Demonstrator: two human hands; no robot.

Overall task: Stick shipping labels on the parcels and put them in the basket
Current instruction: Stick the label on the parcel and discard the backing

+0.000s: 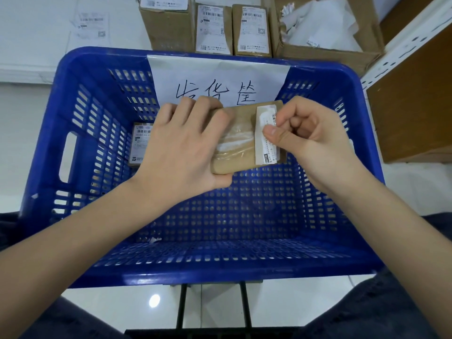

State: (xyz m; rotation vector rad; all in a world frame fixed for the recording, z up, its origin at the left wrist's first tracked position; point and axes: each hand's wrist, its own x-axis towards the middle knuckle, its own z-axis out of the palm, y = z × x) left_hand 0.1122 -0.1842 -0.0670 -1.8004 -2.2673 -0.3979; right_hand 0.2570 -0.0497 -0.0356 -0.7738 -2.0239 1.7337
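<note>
A small brown cardboard parcel (234, 140) with clear tape across it hangs above the blue plastic basket (80, 143). My left hand (181, 152) grips the parcel's left end. My right hand (310, 140) pinches a white shipping label (265, 143) between thumb and fingers, and the label lies against the parcel's right end, its right edge lifted. Another labelled parcel (140, 145) lies on the basket floor at the left, partly hidden by my left hand.
A white paper sign (217, 77) with handwriting hangs on the basket's far wall. Behind the basket stand three labelled boxes (212, 28) and an open carton of white backing paper (320, 25). A loose label sheet (91, 25) lies far left. A shelf frame (403, 45) rises at right.
</note>
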